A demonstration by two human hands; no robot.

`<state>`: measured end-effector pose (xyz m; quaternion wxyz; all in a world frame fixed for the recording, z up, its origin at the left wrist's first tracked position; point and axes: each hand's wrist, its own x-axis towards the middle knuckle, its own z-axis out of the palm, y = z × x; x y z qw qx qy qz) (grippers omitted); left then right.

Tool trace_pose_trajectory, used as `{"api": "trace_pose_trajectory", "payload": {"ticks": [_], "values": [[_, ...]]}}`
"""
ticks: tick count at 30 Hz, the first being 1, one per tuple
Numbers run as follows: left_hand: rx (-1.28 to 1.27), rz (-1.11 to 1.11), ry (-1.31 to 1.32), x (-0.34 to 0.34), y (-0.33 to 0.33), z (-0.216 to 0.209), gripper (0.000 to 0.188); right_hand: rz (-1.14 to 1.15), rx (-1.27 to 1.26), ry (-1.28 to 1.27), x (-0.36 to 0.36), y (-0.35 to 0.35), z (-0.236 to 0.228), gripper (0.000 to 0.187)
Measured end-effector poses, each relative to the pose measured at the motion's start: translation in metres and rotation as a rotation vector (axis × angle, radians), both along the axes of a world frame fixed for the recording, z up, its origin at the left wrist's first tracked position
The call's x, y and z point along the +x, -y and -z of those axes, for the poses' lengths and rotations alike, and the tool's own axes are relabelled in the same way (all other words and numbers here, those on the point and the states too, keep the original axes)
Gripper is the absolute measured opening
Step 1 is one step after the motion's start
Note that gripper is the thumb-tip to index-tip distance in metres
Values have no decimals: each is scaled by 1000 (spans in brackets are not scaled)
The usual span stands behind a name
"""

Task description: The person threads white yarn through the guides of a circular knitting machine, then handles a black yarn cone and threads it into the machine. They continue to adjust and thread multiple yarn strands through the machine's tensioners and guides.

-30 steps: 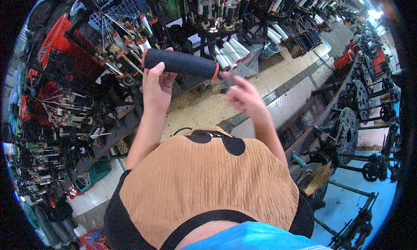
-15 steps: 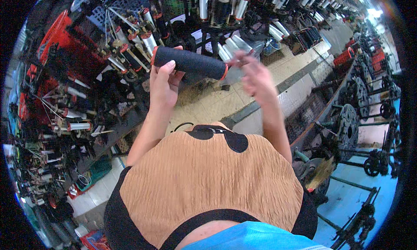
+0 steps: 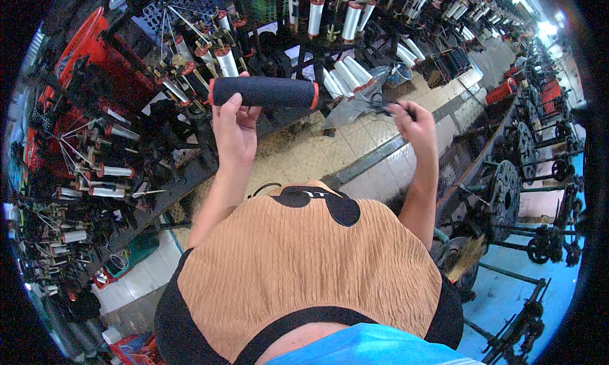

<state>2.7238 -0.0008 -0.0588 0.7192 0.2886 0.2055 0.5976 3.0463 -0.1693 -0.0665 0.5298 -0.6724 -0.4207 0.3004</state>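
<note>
So the left hand [image 3: 233, 127] is wrapped around a bobbin of black yarn [image 3: 263, 91] with orange ends, held up sideways in front of the spindle rack [image 3: 190, 67]. Right hand [image 3: 415, 125] is closed, pinching what looks like a thin black thread [image 3: 374, 104] off to the side. My guess: that thread could snap or snag on the crowded spindles if it gets tugged too hard, or the bobbin could slip since only the fingers hold it. Hard to tell if the thread really runs back to the bobbin, it's too fine, and the shirt [image 3: 304, 263] hides everything below the arms
</note>
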Motion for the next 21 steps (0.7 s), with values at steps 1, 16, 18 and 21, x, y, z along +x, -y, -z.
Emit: {"api": "trace_pose_trajectory", "payload": {"ticks": [1,16,18,21], "values": [[13,-49,-12,-2,-3,1,42,149,-4,87,16,11,4,19],[-15,15,-80,68,-1,-19,52,-381,-7,-547,-58,-61,2,31],[37,-60,-85,76,-8,-26,51,-353,-39,-553,-44,-66,7,30],[71,-110,-149,79,-18,-31,47,-99,43,-103,48,-58,4,31]]}}
